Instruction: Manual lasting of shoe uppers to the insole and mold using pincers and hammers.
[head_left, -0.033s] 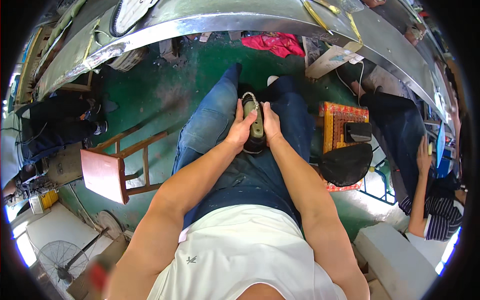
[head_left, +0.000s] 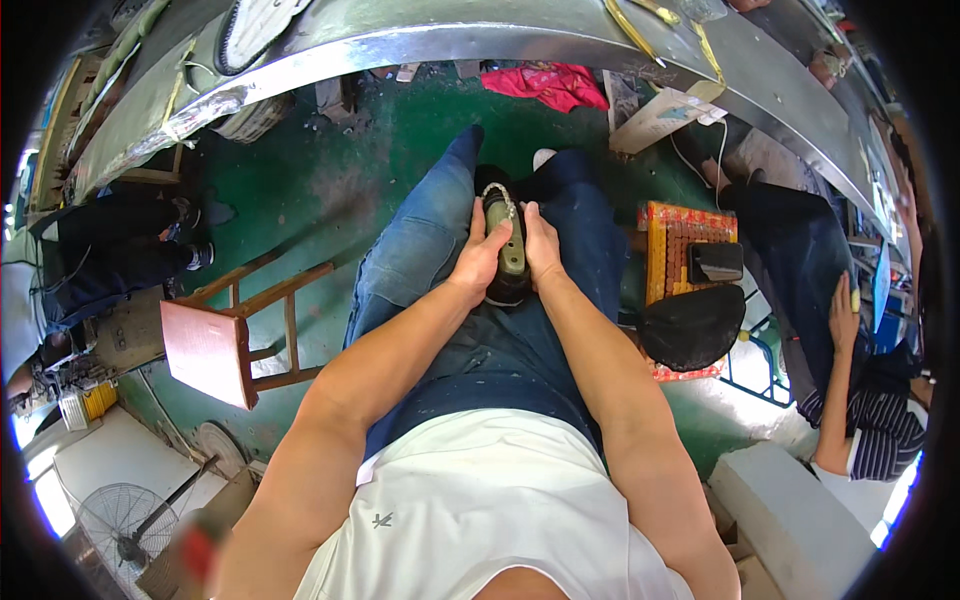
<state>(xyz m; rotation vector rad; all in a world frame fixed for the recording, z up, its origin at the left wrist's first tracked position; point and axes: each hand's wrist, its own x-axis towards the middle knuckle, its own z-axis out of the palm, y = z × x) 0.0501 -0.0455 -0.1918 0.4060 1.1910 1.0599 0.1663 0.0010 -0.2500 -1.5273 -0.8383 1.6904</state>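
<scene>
Left hand point(head_left: 480, 260) and right hand point(head_left: 542, 247), partly closed, clasp opposite sides of an olive-and-black shoe-shaped workpiece point(head_left: 514, 256) (pale rope-like strip point(head_left: 495, 187) along its edge), just above frame centre; virtually unchanged from the preceding view, indicating steady holding.

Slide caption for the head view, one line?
Seated worker's left hand and right hand hold a dark, olive-topped oblong piece between denim-clad thighs, above a green floor.

The surface point(head_left: 400, 45) is edged with glossy metal, the stool point(head_left: 205, 345) is framed in wood, the trousers point(head_left: 410, 255) are made of matt denim, and the olive piece point(head_left: 514, 258) is smoothly finished.
</scene>
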